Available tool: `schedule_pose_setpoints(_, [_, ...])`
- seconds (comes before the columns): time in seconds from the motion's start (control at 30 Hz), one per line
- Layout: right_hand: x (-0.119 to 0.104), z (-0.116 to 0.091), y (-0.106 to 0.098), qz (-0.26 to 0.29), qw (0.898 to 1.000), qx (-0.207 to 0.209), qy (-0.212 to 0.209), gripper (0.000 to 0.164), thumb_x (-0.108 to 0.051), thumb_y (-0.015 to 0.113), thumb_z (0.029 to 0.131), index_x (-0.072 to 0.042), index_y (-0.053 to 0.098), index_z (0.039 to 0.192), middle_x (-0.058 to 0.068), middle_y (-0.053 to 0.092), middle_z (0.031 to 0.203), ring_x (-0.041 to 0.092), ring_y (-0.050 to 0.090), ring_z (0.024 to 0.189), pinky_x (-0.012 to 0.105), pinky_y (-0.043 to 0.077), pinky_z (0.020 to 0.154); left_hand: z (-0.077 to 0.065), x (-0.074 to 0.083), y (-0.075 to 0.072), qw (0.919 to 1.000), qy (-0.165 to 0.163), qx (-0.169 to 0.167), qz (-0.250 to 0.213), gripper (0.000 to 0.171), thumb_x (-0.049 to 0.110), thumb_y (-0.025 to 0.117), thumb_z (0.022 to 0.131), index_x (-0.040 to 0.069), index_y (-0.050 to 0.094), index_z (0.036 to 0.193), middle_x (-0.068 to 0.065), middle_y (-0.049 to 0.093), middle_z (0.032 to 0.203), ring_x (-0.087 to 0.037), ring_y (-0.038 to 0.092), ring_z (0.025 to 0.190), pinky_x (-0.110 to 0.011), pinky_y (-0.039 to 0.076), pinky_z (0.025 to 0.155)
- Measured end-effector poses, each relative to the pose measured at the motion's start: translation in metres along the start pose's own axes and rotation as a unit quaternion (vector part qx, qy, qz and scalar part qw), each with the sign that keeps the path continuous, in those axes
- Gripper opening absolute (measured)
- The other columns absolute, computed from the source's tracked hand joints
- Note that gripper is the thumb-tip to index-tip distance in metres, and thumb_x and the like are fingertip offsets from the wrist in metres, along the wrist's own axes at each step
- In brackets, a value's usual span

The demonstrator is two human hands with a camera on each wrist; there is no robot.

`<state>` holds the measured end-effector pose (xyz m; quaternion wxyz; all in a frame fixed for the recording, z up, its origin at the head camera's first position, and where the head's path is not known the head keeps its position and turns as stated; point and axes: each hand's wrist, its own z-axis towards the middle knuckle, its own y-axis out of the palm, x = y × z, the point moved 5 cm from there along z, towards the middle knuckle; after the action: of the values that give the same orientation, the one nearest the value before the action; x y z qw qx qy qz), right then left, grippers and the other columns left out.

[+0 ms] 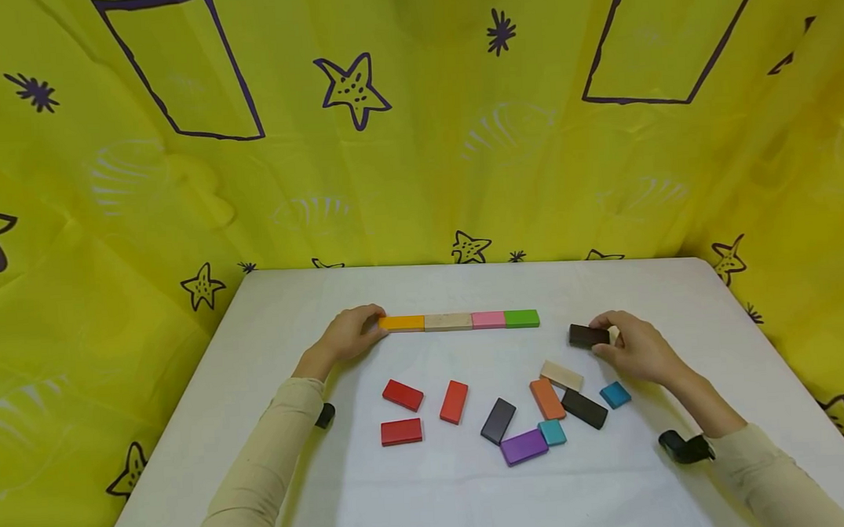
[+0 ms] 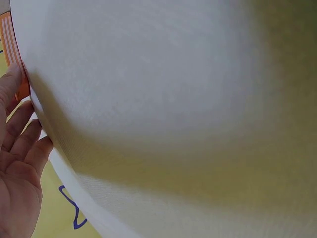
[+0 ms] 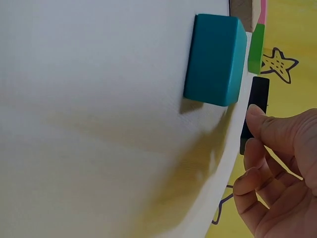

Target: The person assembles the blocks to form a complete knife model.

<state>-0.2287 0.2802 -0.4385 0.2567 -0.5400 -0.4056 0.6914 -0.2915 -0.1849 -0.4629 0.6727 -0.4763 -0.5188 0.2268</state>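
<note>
At the far left, the left hand has its thumb and index finger bent in around the near end of an orange block, pinching it; its other fingers are loosely bent. Rightward from those fingertips, end to end in one row with the orange block, lie a wooden block, a pink block and a green block.

Closer to the wearer than the left fingertips, two red blocks lie one beyond the other, with a third red block to their right. Further right of those fingers come a grey block and a purple block, then a teal block touching the purple one.

Nearer the right fingers, on their left and wearer's side, an orange-red block, a beige block and a dark block lie clustered. A blue block sits just on the wearer's side of the right fingers.

The right hand pinches a black block between thumb and fingertips, the block projecting leftward from them, apart from the green one; whether it touches the table I cannot tell.
</note>
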Motion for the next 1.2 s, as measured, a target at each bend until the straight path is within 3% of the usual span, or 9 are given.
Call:
schedule_pose_setpoints(0.3, [0.002,0.014,0.001,0.0,1.0,-0.008,-0.003,0.036,-0.005,0.075,0.091,0.002,0.062,0.124,0.019,0.063,0.107,0.015,0.044,0.063,0.027,0.036,0.053,-0.001,-0.001,0.001,1.0,-0.001,0.002,0.003,0.031,0.022,0.069,0.099,0.005,0.064,0.124,-0.012,0.068,0.125,-0.031,0.062,0.114,-0.048,0.047,0.108])
schedule_pose_setpoints(0.73, [0.004,0.032,0.01,-0.003,1.0,-0.022,-0.008,0.032,-0.004,0.07,0.094,0.004,0.061,0.124,0.025,0.063,0.119,0.019,0.046,0.07,0.03,0.039,0.061,-0.002,-0.002,0.001,1.0,-0.002,0.001,0.002,0.031,0.023,0.068,0.099,0.005,0.064,0.125,-0.012,0.067,0.127,-0.031,0.061,0.115,-0.049,0.047,0.109])
schedule_pose_setpoints(1.2, [0.005,0.047,0.015,0.0,0.999,-0.035,-0.002,0.031,-0.004,0.068,0.096,0.001,0.06,0.126,0.023,0.062,0.12,0.021,0.047,0.072,0.032,0.04,0.063,-0.001,0.0,-0.001,1.0,0.003,0.001,-0.002,0.031,0.022,0.068,0.1,0.005,0.063,0.125,-0.012,0.068,0.126,-0.031,0.061,0.115,-0.048,0.046,0.11])
